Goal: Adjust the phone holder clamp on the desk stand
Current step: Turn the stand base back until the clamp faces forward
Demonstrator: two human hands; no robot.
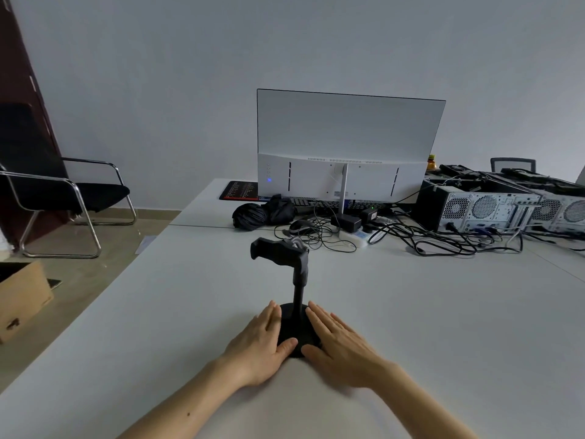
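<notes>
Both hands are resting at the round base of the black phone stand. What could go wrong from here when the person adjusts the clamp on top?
1. The black phone clamp sits high on a thin pole; pushing it may tip the stand once the left hand or right hand leaves the round black base.
2. Sliding the stand away could snag the loose black cables behind it.

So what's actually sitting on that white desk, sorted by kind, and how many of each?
Phone stand, both hands resting flat on its base (left hand, right hand): 1
Monitor: 1
Computer towers lying on their sides: 2
Keyboard: 1
White power strip: 1
Black bundle, possibly a folded umbrella: 1
Total: 7, not counting the loose cables.
</notes>
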